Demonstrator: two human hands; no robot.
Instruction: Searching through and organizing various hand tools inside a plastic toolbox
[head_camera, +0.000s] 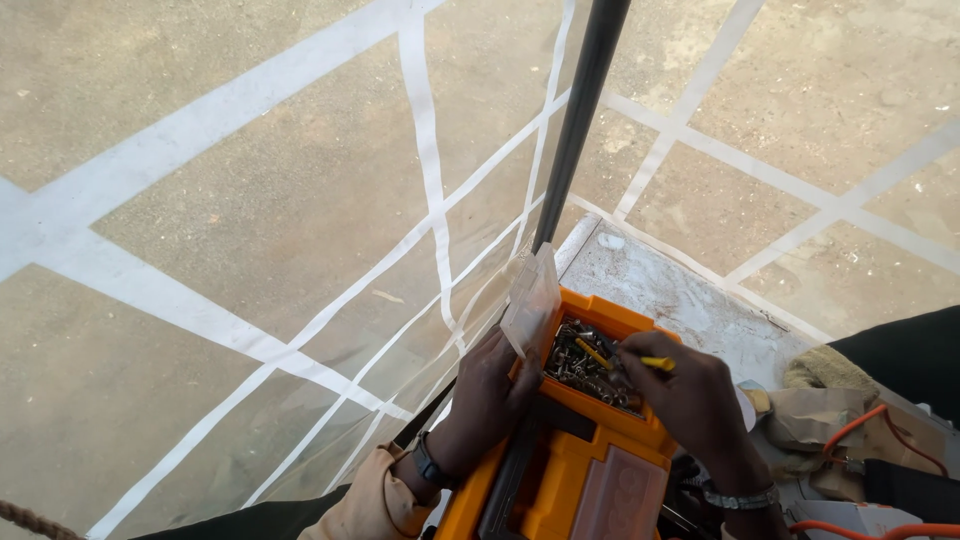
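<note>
Two hands were at the orange toolbox (585, 470) when this was taken. Your left hand (487, 395) was curled loosely against the box's left edge, just below the raised clear lid (531, 300) of the small-parts tray; whether it gripped the box or only braced it could not be told. Your right hand (690, 400) was closed in a pinch on a yellow-handled tool (655, 363), its fingers bent over the tray of screws (585, 365), which sat in the top of the box. A dark pole (580, 120) rose just behind the lid, and the box rested by a concrete ledge (670, 290), with rags (815, 400) and an orange cable (860, 430) to your right.

To pick from that tray well, you wanted the left hand firm on the box so it did not tip off the ledge, and the lid kept propped clear of your view. My judgement is that the screws lay tangled, so a light stir with the tool tip to separate one would have served better than digging with the fingers. Keeping the pinch low over the tray meant a dropped screw fell back in.
</note>
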